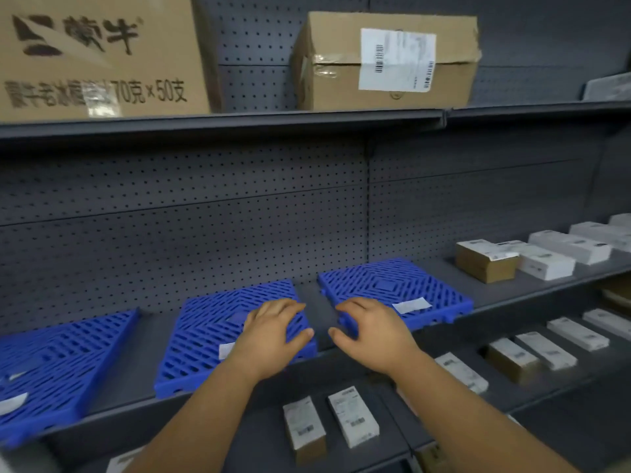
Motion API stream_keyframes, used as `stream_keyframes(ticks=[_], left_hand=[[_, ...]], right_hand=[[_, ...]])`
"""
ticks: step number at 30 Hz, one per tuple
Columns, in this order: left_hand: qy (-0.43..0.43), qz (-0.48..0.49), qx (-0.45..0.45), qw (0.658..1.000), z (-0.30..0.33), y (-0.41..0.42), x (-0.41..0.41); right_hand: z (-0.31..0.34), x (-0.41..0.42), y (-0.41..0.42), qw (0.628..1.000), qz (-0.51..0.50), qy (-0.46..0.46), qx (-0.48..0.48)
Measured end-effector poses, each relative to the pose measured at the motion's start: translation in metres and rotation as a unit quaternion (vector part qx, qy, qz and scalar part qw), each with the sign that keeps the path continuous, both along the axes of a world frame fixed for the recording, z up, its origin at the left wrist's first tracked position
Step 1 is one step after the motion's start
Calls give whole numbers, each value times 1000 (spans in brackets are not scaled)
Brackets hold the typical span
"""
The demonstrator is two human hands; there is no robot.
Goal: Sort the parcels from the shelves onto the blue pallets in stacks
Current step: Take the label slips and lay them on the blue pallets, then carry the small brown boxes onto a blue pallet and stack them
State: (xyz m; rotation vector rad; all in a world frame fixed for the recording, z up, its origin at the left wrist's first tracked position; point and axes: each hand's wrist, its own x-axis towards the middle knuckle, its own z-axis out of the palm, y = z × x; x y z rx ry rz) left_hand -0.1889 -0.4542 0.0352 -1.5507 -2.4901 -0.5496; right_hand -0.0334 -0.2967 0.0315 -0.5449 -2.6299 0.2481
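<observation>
Three blue slotted pallets lie on the middle shelf: a left pallet, a middle pallet and a right pallet. My left hand rests open on the middle pallet's right part. At the right pallet's front left corner my right hand hovers with relaxed fingers, holding nothing. Small white and brown parcels line the same shelf to the right. More small parcels lie on the lower shelf.
Two large cardboard boxes stand on the top shelf: a printed one at left and a labelled one in the middle. A dark pegboard back wall closes the shelves. The shelf front edge runs beneath my hands.
</observation>
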Motion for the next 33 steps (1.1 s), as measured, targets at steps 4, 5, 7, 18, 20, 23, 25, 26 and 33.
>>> stream_keyframes(ticks=[4,5,7,18,20,23,25,26,33], left_hand=[[0,-20,-1,1000,4,42,33],[2,-25,0,1000,4,52,38],[1,-34,0,999,2,72,46],[2,-102,8,995,-16,216,57],[-5,-112,12,994,-9,245,58],[-7,-131,8,991,-3,284,61],[-9,-143,5,990,-3,304,66],[-11,-147,5,989,-4,314,69],[-9,-148,-6,989,-7,365,99]], right_hand=[[3,33,39,1000,-16,7,0],[3,40,48,1000,-21,9,-2],[1,49,65,999,-30,14,-11],[0,87,170,994,-103,3,-32],[7,90,193,993,-118,-1,-29],[12,96,221,991,-135,-12,-17],[9,101,238,989,-143,-19,-12],[8,103,247,989,-148,-17,-15],[-2,129,308,987,-157,25,-34]])
